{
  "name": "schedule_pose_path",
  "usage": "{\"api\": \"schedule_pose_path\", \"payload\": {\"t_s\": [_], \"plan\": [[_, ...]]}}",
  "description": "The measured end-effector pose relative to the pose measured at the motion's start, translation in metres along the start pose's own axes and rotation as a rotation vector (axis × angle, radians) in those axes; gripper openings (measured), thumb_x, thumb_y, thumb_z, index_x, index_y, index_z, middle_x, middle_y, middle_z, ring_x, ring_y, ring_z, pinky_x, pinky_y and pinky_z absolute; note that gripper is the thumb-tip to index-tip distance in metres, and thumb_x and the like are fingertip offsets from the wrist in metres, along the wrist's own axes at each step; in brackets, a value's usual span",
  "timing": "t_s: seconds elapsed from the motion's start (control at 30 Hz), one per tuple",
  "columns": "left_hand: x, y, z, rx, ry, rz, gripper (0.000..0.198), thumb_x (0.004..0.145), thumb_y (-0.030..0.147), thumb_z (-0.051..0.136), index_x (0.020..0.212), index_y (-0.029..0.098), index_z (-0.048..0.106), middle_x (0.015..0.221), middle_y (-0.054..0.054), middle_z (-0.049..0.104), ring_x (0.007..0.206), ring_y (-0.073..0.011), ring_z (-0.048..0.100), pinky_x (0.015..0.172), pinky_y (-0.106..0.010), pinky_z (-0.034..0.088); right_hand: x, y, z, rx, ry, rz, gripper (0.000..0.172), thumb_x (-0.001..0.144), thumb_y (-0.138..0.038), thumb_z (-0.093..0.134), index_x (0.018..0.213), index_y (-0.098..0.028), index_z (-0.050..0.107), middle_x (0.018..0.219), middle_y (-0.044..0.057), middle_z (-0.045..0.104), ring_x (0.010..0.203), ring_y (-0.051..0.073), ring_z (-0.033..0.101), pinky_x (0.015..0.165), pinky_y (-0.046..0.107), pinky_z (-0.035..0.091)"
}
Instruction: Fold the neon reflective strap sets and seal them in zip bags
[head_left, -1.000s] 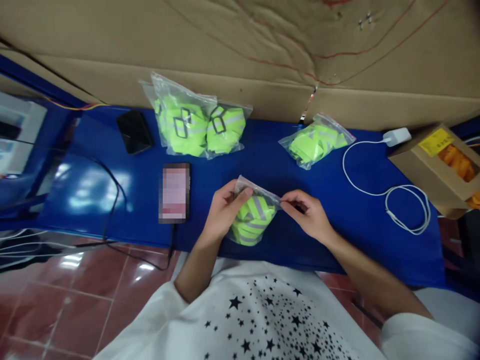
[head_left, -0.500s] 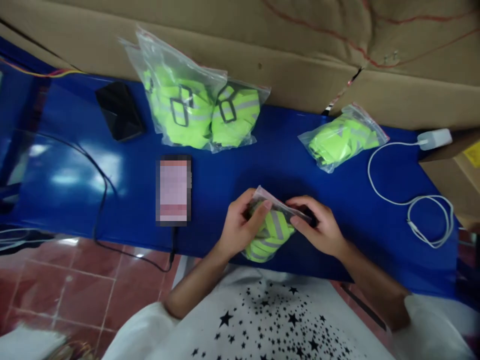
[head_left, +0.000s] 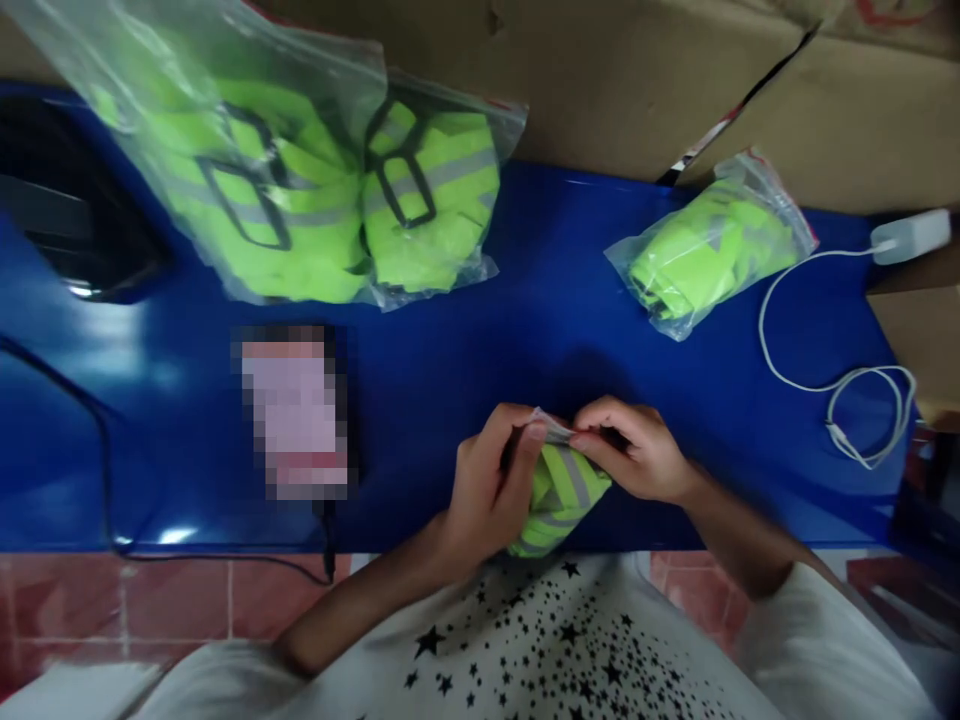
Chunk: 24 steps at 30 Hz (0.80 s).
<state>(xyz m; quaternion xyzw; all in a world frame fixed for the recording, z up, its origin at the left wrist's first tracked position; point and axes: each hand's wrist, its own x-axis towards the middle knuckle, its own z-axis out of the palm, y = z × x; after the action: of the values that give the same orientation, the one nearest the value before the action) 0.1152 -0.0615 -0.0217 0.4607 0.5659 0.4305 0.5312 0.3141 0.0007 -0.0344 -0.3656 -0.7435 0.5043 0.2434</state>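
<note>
Near the table's front edge, a clear zip bag (head_left: 566,490) holds folded neon-yellow fabric with grey reflective strips. My left hand (head_left: 495,480) pinches the left end of the bag's top edge between thumb and fingers. At the right end of that edge, the thumb and curled fingers of my right hand (head_left: 634,448) are closed on the plastic. The bag leans toward my body, its lower part close to my star-print shirt (head_left: 547,640). My left hand covers part of the bag's left side.
Filled zip bags (head_left: 277,200) of the same fabric stand at the back left, and another bag (head_left: 712,245) lies at the back right. A blurred-out device (head_left: 296,415), a black object (head_left: 67,200) and a white cable (head_left: 780,375) with its charger lie on the blue table (head_left: 420,400). Cardboard (head_left: 600,90) stands behind.
My hands have come closer together along the bag's top edge, and my right fingertips now pinch it. The view has shifted closer to the table, so the other items appear larger.
</note>
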Motion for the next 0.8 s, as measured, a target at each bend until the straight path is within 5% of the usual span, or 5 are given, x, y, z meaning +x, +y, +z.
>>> {"api": "schedule_pose_path", "payload": {"t_s": [0.2, 0.4, 0.6, 0.8], "plan": [[-0.001, 0.002, 0.007, 0.057, 0.060, 0.035, 0.017, 0.109, 0.024, 0.046, 0.121, 0.023, 0.059, 0.108, -0.005, 0.077, 0.080, -0.0109, 0.071, 0.067, -0.024, 0.054, 0.000, -0.002, -0.002, 0.048, 0.027, -0.017, 0.004, 0.097, -0.020, 0.067, 0.098, -0.021, 0.062, 0.057, -0.010, 0.051, 0.045, 0.004, 0.043, 0.044, 0.017, 0.036], [0.005, -0.001, 0.013, 0.094, 0.009, 0.189, 0.012, 0.106, 0.016, 0.050, 0.111, 0.022, 0.059, 0.114, -0.006, 0.073, 0.098, -0.0140, 0.071, 0.082, -0.028, 0.055, 0.003, -0.003, -0.004, 0.085, 0.053, -0.015, 0.003, 0.094, -0.020, 0.068, 0.095, -0.020, 0.066, 0.080, 0.000, 0.067, 0.067, 0.009, 0.060, 0.060, 0.022, 0.049], [0.007, -0.005, 0.017, 0.117, -0.011, 0.210, 0.014, 0.105, 0.017, 0.050, 0.111, 0.021, 0.062, 0.110, -0.006, 0.072, 0.096, -0.0140, 0.069, 0.083, -0.028, 0.054, -0.004, 0.004, 0.001, 0.097, 0.076, -0.004, 0.006, 0.096, -0.019, 0.066, 0.092, -0.021, 0.061, 0.064, -0.008, 0.052, 0.051, 0.004, 0.044, 0.048, 0.017, 0.037], [0.006, -0.006, 0.017, 0.117, -0.022, 0.220, 0.012, 0.103, 0.018, 0.057, 0.112, 0.021, 0.065, 0.107, -0.006, 0.071, 0.097, -0.0155, 0.070, 0.084, -0.029, 0.054, -0.009, 0.006, 0.002, 0.052, 0.103, -0.022, 0.005, 0.101, -0.025, 0.063, 0.103, -0.021, 0.063, 0.064, -0.008, 0.058, 0.051, 0.005, 0.050, 0.050, 0.017, 0.040]]}}
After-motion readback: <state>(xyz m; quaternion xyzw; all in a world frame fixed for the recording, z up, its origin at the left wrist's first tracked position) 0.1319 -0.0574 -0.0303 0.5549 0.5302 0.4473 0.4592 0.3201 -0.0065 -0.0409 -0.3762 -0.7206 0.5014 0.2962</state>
